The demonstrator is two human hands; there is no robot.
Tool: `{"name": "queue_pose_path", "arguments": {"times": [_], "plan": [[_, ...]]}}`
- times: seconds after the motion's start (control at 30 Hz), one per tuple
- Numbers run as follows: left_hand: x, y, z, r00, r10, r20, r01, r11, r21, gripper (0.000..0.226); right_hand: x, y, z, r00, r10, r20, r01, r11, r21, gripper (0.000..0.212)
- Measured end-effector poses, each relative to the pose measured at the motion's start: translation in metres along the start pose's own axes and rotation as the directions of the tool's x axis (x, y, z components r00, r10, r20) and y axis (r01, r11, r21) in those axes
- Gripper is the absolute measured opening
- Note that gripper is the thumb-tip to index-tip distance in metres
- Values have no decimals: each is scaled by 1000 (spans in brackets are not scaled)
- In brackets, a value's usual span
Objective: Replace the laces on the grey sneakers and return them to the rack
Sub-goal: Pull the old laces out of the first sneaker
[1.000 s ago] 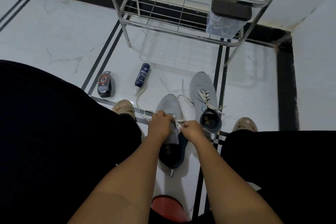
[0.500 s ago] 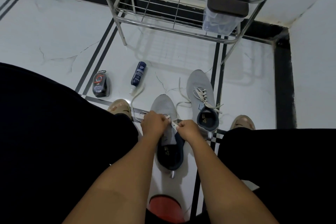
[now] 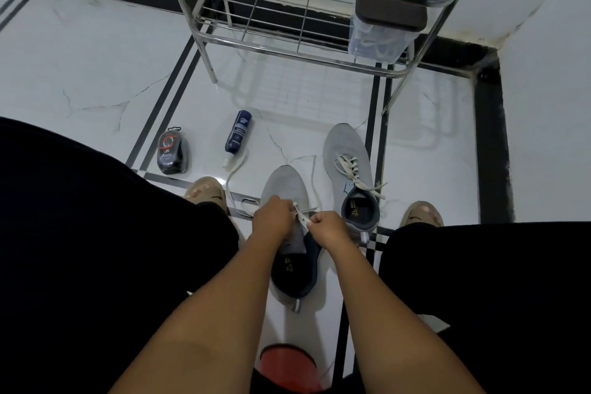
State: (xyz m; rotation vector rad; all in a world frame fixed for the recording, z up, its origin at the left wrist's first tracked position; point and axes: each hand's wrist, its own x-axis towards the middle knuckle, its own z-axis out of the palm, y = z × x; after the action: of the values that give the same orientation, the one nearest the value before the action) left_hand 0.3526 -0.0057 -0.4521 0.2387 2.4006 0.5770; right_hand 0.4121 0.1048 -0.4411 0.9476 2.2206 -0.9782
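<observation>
Left hand (image 3: 271,217): pinches lace (image 3: 302,216), as a second ago.
Right hand (image 3: 327,229): pinches same lace, unchanged.
Near sneaker (image 3: 284,189): lacing continues.
Far sneaker (image 3: 347,153): laced.

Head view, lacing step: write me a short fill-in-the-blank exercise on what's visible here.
1. Both hands, left hand and right hand, pinch a white ____ over the near sneaker.
2. The far sneaker is already ____.
3. The blue bottle lies on the ____.
4. The lidded clear box sits on the metal ____.

Missing words: lace; laced; floor; rack
</observation>
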Motion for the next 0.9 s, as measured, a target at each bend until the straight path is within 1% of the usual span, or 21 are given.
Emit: {"name": "queue_pose_path", "arguments": {"times": [0.07, 0.1, 0.13, 0.17, 0.2, 0.23, 0.27, 0.3, 0.33, 0.37, 0.4, 0.43, 0.47, 0.5, 0.57, 0.6, 0.63, 0.7, 0.77, 0.83, 0.9], "plan": [[-6, -2, 11, 998, -7, -70, 10, 999, 46, 20, -1, 1, 1, 1000, 4, 8, -4, 1000, 17, 26], [-8, -2, 10, 992, -89, -90, 84, 994, -65, 18, -1, 1, 1, 1000, 8, 13, -8, 1000, 28, 28], [-6, -3, 4, 973, -225, -58, 200, 939, -281, 18, -1, 2, 1, 1000, 15, 19, -15, 999, 44, 30], [0, -6, -5, 926, -377, -24, 315, 805, -502, 18, -1, 3, 1, 1000, 17, 26, -19, 998, 60, 29], [8, -11, -14, 853, -516, 83, 395, 532, -749, 19, 0, 4, 1, 999, 18, 34, -21, 997, 69, 26], [10, -12, -22, 802, -567, 188, 317, 138, -938, 23, 0, 3, 1, 999, 14, 41, -16, 998, 64, 21], [12, -17, -25, 768, -586, 259, 195, -172, -966, 27, 0, 3, 1, 999, 10, 44, -13, 998, 56, 18], [12, -19, -26, 766, -567, 304, 167, -282, -945, 28, 0, 3, 1, 999, 6, 44, -8, 999, 45, 17], [14, -18, -30, 777, -560, 286, 209, -199, -957, 25, 1, 2, 1, 999, 3, 46, -5, 999, 42, 17], [15, -15, -29, 808, -554, 198, 308, 112, -945, 21, 1, 2, 1, 999, -1, 44, -1, 999, 40, 19], [16, -13, -25, 864, -492, 107, 357, 450, -818, 24, 1, 2, 1, 999, -3, 42, 1, 999, 39, 24], [13, -8, -17, 897, -439, 46, 349, 642, -683, 28, 1, 2, 1, 999, -5, 35, 3, 999, 37, 29], [10, -2, -8, 924, -381, 10, 316, 751, -580, 28, 1, 2, 1, 1000, -6, 29, 5, 999, 35, 33], [3, 2, 1, 939, -344, -23, 279, 797, -536, 25, 0, 2, 1, 1000, -6, 25, 5, 1000, 31, 34], [-3, 6, 8, 927, -372, -50, 295, 806, -513, 20, 0, 3, 2, 1000, -2, 22, 1, 1000, 31, 32], [-4, 4, 7, 910, -414, -36, 301, 717, -629, 20, -1, 3, 2, 1000, -3, 25, 2, 999, 38, 28], [-3, 2, 8, 912, -409, -12, 310, 709, -633, 21, 0, 3, 2, 1000, -6, 29, 5, 999, 45, 23], [10, -7, -3, 874, -485, 37, 364, 601, -711, 26, 0, 4, 2, 999, -13, 42, 11, 998, 56, 17], [15, -12, -14, 805, -581, 117, 334, 282, -900, 23, 1, 5, 2, 999, -19, 49, 16, 998, 54, 16], [15, -18, -23, 726, -664, 178, 278, 46, -960, 12, 2, 5, 1, 999, -18, 49, 16, 998, 54, 16], [14, -22, -26, 749, -647, 140, 311, 157, -937, 21, 3, 6, 0, 998, -12, 63, 8, 998, 68, 14]]}}
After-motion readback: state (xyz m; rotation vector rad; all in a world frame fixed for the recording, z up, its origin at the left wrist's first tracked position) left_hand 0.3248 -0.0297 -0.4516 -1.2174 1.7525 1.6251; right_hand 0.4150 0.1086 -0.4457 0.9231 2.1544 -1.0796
